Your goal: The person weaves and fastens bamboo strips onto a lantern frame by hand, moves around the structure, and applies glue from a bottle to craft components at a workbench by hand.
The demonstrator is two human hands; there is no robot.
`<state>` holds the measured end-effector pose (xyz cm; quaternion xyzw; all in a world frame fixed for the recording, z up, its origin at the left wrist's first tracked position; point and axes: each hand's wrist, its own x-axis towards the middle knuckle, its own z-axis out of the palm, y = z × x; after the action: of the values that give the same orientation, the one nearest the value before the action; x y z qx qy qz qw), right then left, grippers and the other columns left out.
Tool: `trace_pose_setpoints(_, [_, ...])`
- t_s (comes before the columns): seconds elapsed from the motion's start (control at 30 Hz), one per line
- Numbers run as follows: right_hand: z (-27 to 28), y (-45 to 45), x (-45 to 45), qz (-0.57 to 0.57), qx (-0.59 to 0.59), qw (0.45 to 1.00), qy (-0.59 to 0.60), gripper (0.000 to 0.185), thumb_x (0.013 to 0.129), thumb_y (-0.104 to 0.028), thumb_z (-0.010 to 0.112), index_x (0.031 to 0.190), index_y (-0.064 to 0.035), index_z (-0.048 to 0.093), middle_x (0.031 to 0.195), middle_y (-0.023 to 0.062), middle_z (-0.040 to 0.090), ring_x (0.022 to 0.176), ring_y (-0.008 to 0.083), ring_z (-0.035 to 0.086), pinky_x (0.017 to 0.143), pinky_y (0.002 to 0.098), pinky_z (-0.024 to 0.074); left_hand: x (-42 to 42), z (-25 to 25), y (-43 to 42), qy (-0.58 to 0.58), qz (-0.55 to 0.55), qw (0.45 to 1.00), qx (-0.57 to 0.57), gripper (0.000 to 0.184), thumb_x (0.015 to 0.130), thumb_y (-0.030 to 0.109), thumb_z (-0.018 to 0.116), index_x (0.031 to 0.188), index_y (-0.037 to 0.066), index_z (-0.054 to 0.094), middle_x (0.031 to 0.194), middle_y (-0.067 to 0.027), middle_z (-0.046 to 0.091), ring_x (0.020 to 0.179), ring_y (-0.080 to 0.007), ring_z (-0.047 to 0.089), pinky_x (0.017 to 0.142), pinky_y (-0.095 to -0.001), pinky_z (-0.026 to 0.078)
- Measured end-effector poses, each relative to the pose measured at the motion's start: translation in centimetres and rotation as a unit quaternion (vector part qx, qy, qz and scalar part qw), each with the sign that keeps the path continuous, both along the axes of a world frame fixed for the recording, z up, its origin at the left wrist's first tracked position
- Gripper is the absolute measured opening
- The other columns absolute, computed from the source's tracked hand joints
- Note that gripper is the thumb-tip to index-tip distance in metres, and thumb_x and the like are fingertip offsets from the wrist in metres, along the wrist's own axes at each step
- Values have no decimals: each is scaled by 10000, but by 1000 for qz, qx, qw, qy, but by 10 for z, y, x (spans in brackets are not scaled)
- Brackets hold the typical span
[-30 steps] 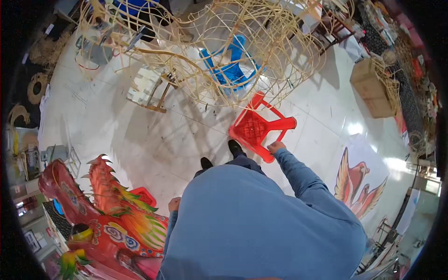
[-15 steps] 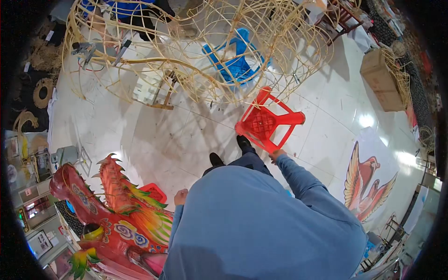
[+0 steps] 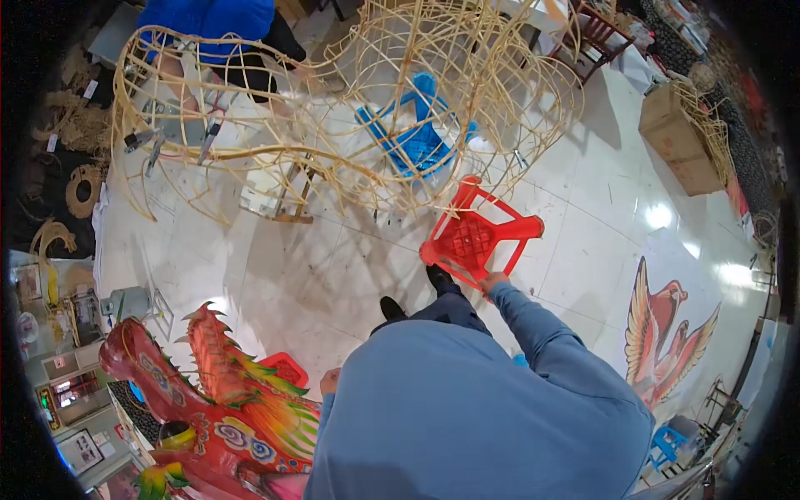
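Observation:
My right hand [image 3: 494, 282] grips a leg of the red plastic stool [image 3: 467, 237], which is tipped so its underside and legs show, just in front of my shoes. My left hand [image 3: 330, 382] hangs low beside my body, mostly hidden by my blue shirt, its fingers not made out. Nearest to it is a painted red dragon head [image 3: 225, 417] with green and yellow fins. Ahead, a large woven frame of thin cane strips [image 3: 400, 108] spreads across the top, with a blue stool [image 3: 417, 137] seen through it.
Another person in blue [image 3: 208, 25] is at the upper left behind the frame, an arm low beside it. A cardboard box [image 3: 679, 137] stands at the right. A winged picture [image 3: 667, 333] lies lower right. A small wooden stand [image 3: 287, 192] is under the frame.
My right hand has taken hold of the red stool's leg. More of the person in blue now shows at the upper left. The view has shifted slightly.

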<state>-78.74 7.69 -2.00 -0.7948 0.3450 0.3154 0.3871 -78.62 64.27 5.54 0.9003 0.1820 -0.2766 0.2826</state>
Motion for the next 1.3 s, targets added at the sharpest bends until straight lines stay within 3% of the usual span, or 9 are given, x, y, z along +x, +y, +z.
trace_pose_setpoints(0.1, [-11,7,-11,-2,38,999,31,302,755,-298,537,747,-9,625,635,101,615,537,184,617,514,302,506,-1,-6,3,-22,-37,998,34,300,764,337,595,869,59,633,771,-68,645,702,-133,601,653,-267,477])
trace_pose_setpoints(0.2, [-15,9,-17,-6,42,998,36,317,759,-307,529,747,-6,627,639,103,618,538,180,618,521,302,510,-8,-20,11,4,24,998,-62,317,757,357,598,867,62,634,775,-78,645,712,-148,608,655,-275,481])
trace_pose_setpoints(0.57, [18,2,-2,-14,3,1000,26,299,759,-304,529,753,-25,635,641,89,624,540,172,619,530,290,513,-4,-14,6,-22,-26,999,7,308,759,356,586,888,80,628,784,-69,644,728,-158,613,667,-278,481])
trace_pose_setpoints(0.8, [14,6,-5,-33,4,999,21,279,753,-279,542,772,-16,635,640,99,623,538,170,618,530,288,513,-14,-52,28,-19,-20,1000,-13,314,759,361,579,886,77,627,792,-81,643,739,-173,616,669,-287,480])
trace_pose_setpoints(0.9, [-9,6,-9,-22,15,999,20,277,749,-270,552,780,-7,632,644,105,623,541,171,618,529,289,512,-15,-48,25,-4,-26,1000,13,312,761,356,576,885,74,627,790,-86,643,737,-177,616,667,-289,478])
trace_pose_setpoints(1.07, [-3,6,-4,-13,13,1000,21,291,751,-279,551,773,0,629,647,103,623,542,177,618,536,299,511,-18,-18,11,-20,-34,999,10,330,761,357,573,900,62,621,794,-97,641,744,-187,616,672,-297,474])
trace_pose_setpoints(1.17, [-5,4,2,50,-12,998,26,307,752,-300,550,781,-5,628,653,104,625,546,179,619,554,305,510,-15,-14,9,-32,-41,999,-13,342,757,359,573,907,56,618,793,-101,640,737,-193,614,672,-302,472])
trace_pose_setpoints(1.3, [7,5,13,37,-17,998,48,324,749,-319,546,797,-9,627,668,106,629,556,179,621,573,304,509,-20,-15,12,-27,-23,999,-27,342,756,344,563,920,48,611,791,-115,635,727,-205,608,674,-311,470])
